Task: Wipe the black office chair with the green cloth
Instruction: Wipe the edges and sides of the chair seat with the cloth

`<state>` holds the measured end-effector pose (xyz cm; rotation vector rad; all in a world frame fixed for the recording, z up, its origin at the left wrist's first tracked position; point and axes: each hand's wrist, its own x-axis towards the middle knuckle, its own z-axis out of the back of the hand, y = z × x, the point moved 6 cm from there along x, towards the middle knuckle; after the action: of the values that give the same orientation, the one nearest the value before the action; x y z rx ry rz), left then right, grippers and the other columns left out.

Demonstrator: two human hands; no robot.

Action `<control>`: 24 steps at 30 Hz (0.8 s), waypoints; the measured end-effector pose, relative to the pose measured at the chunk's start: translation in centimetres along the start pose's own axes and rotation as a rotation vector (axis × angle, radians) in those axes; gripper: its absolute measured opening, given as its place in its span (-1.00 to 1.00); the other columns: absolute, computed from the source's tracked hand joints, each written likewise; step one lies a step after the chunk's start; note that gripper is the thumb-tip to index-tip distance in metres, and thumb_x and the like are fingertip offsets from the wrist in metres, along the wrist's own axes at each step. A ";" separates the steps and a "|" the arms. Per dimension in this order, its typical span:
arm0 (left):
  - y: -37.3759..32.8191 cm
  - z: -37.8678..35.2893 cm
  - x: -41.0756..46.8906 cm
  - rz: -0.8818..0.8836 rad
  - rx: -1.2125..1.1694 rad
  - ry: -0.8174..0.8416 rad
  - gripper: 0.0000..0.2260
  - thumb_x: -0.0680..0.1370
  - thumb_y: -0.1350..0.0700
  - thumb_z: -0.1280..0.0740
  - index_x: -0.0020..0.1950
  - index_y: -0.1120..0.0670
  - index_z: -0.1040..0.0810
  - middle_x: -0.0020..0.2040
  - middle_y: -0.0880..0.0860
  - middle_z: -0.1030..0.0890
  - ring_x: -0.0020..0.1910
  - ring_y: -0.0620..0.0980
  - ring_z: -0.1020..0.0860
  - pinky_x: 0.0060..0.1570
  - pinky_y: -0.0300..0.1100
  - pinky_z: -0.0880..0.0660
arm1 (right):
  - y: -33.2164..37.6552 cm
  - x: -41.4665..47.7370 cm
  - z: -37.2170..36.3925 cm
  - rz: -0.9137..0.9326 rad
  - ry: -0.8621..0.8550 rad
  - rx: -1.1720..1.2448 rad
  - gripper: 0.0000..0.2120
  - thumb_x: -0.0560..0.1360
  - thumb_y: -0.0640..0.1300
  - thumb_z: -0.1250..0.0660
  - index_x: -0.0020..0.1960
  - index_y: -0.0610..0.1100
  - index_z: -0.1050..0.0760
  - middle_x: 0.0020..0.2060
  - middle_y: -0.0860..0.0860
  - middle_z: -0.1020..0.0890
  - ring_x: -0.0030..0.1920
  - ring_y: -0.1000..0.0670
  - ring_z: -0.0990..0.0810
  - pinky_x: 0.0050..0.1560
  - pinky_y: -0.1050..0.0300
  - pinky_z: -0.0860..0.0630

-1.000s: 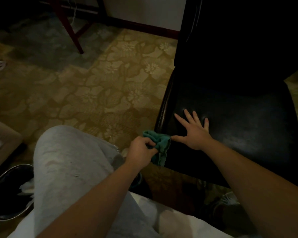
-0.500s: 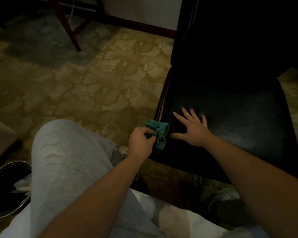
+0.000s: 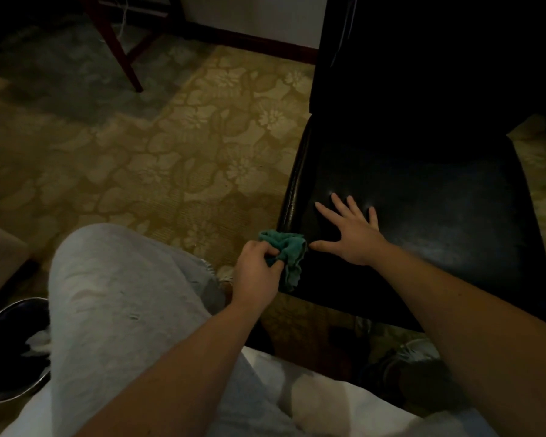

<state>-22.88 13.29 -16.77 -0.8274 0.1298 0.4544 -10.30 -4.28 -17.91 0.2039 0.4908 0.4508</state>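
Observation:
The black office chair (image 3: 438, 190) stands at the right, its glossy seat facing me and its dark backrest rising behind. My left hand (image 3: 257, 271) grips the bunched green cloth (image 3: 289, 252) against the seat's front left corner, where part of the cloth hangs down the side. My right hand (image 3: 353, 233) lies flat on the seat with fingers spread, its thumb pointing toward the cloth.
My knee in light grey trousers (image 3: 117, 298) fills the lower left. A round metal bin (image 3: 10, 348) with white scraps sits at the left edge. Red-brown furniture legs (image 3: 117, 45) stand on the floral carpet (image 3: 171, 146) at the back. A shoe (image 3: 413, 354) shows under the chair.
My left hand has kept the cloth at the seat's front left corner with only a small shift. My right hand stays flat on the seat. The view has shifted slightly.

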 end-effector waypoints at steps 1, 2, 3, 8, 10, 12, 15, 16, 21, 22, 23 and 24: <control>-0.3 0.1 0.2 -0.005 -0.010 -0.022 -0.87 0.61 0.12 -0.36 0.14 0.08 -0.52 0.19 -0.01 -0.44 -0.01 -0.11 -0.42 0.03 -0.30 -0.37 | 0.0 0.0 0.0 -0.001 0.003 -0.001 -0.14 0.40 0.47 -0.21 0.52 0.33 0.17 0.56 0.14 0.24 0.54 -0.03 0.29 0.44 -0.30 0.32; -0.4 0.2 0.5 -0.008 -0.022 -0.035 -0.87 0.61 0.11 -0.36 0.14 0.07 -0.52 0.19 -0.02 -0.45 -0.02 -0.12 -0.42 0.03 -0.30 -0.37 | 0.1 0.0 0.1 -0.003 0.008 -0.003 -0.14 0.40 0.47 -0.21 0.52 0.33 0.18 0.55 0.14 0.24 0.54 -0.03 0.29 0.44 -0.30 0.32; -0.6 0.3 0.8 -0.010 -0.033 -0.043 -0.88 0.61 0.11 -0.35 0.13 0.06 -0.52 0.19 -0.03 -0.45 -0.02 -0.13 -0.42 0.02 -0.29 -0.37 | 0.1 -0.1 0.1 -0.005 0.011 -0.006 -0.14 0.40 0.46 -0.21 0.52 0.33 0.18 0.56 0.14 0.24 0.54 -0.03 0.29 0.44 -0.30 0.32; -1.4 0.7 2.5 0.006 -0.081 -0.096 -0.86 0.61 0.10 -0.36 0.15 0.06 -0.54 0.15 -0.03 -0.47 0.04 -0.10 -0.46 0.04 -0.23 -0.43 | 0.1 -0.3 0.3 0.002 0.016 -0.006 -0.13 0.39 0.46 -0.23 0.53 0.32 0.17 0.56 0.14 0.24 0.54 -0.02 0.30 0.44 -0.28 0.33; -2.0 1.1 3.2 0.015 -0.118 -0.125 -0.86 0.61 0.11 -0.36 0.16 0.07 -0.54 0.11 -0.04 -0.46 0.08 -0.06 -0.48 0.08 -0.18 -0.46 | 0.0 -0.5 0.3 0.017 0.021 -0.004 -0.13 0.39 0.46 -0.22 0.53 0.32 0.17 0.55 0.15 0.24 0.54 -0.01 0.31 0.43 -0.28 0.34; -2.5 1.6 4.0 0.010 -0.157 -0.136 -0.86 0.60 0.12 -0.37 0.14 0.09 -0.55 0.09 -0.04 -0.46 0.11 -0.03 -0.50 0.08 -0.15 -0.47 | -0.4 -0.7 0.3 0.036 0.028 0.005 -0.12 0.38 0.47 -0.23 0.52 0.33 0.17 0.55 0.16 0.24 0.54 0.00 0.31 0.42 -0.28 0.35; -3.0 1.9 4.4 -0.008 -0.182 -0.108 -0.87 0.60 0.12 -0.37 0.13 0.06 -0.54 0.10 -0.03 -0.48 0.07 -0.05 -0.51 -0.03 -0.24 -0.45 | -1.0 -1.2 0.2 0.074 0.044 0.032 -0.15 0.38 0.46 -0.24 0.52 0.34 0.14 0.55 0.19 0.23 0.54 0.02 0.31 0.43 -0.28 0.35; -3.2 2.0 4.5 -0.014 -0.194 -0.098 -0.88 0.60 0.12 -0.37 0.13 0.05 -0.53 0.11 -0.02 -0.48 0.01 -0.08 -0.52 -0.12 -0.32 -0.45 | -1.2 -1.5 0.2 0.089 0.041 0.044 -0.16 0.39 0.45 -0.24 0.52 0.35 0.12 0.55 0.19 0.21 0.54 0.03 0.31 0.43 -0.27 0.36; -3.8 2.3 4.9 -0.034 -0.258 -0.055 -0.91 0.60 0.13 -0.37 0.06 -0.01 -0.50 0.09 -0.01 -0.50 -0.12 -0.14 -0.51 -0.30 -0.40 -0.42 | -2.2 -3.3 0.7 0.138 -0.026 0.169 -0.38 0.50 0.32 -0.22 0.50 0.31 -0.09 0.54 0.25 0.03 0.54 0.13 0.19 0.48 -0.17 0.34; -3.8 2.5 5.0 -0.038 -0.278 -0.048 -0.91 0.59 0.13 -0.38 0.05 -0.02 -0.50 0.09 0.00 -0.52 -0.07 -0.09 -0.53 -0.23 -0.35 -0.42 | -2.4 -3.5 0.8 0.122 -0.044 0.223 -0.44 0.53 0.28 -0.22 0.48 0.30 -0.16 0.53 0.27 -0.04 0.54 0.15 0.13 0.49 -0.14 0.31; -3.9 2.6 5.0 -0.041 -0.297 -0.040 -0.90 0.59 0.13 -0.38 0.03 -0.03 -0.50 0.09 0.02 -0.53 -0.05 -0.03 -0.54 -0.19 -0.28 -0.44 | -2.6 -3.6 1.0 0.096 -0.071 0.266 -0.50 0.55 0.24 -0.23 0.46 0.28 -0.22 0.51 0.27 -0.13 0.54 0.15 0.05 0.50 -0.13 0.26; -4.0 2.8 5.1 -0.042 -0.313 -0.028 -0.90 0.59 0.13 -0.39 0.03 -0.04 -0.50 0.08 0.04 -0.54 -0.06 0.02 -0.55 -0.17 -0.21 -0.45 | -2.6 -3.7 1.4 0.060 -0.113 0.288 -0.56 0.57 0.19 -0.23 0.43 0.25 -0.29 0.49 0.25 -0.24 0.53 0.12 -0.04 0.52 -0.13 0.18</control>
<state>-16.73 14.71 -13.66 -1.1283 0.0147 0.4526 -11.54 -8.44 -15.96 0.5202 0.4386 0.4229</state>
